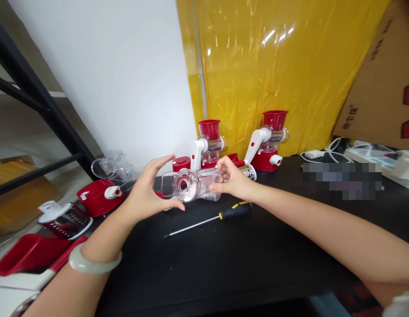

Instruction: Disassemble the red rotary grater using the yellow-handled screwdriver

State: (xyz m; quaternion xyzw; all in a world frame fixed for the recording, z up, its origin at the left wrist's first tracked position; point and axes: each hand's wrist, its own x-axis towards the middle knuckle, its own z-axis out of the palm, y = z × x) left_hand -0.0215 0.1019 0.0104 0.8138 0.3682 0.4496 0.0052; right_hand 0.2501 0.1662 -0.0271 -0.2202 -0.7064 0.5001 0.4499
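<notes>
A clear plastic grater housing (207, 184) is held above the black table, its round opening facing me. My right hand (231, 178) pinches its right end between thumb and fingers. Just left of the housing, my left hand (153, 187) is open, thumb and fingers spread wide around the left end; contact cannot be made out. Below the housing lies a screwdriver (207, 221) with a black and yellow handle, its tip pointing left. Close behind stand two assembled red and white rotary graters, a nearer one (209, 141) and another (268, 141) to the right.
On the left lie a red grater base (100, 197), a drum blade (67, 220), a red hopper (29, 253) and clear plastic parts (114, 165). A power strip (372, 156) with white cables sits at the right, before a cardboard box (372, 88). A black metal frame (42, 101) stands left.
</notes>
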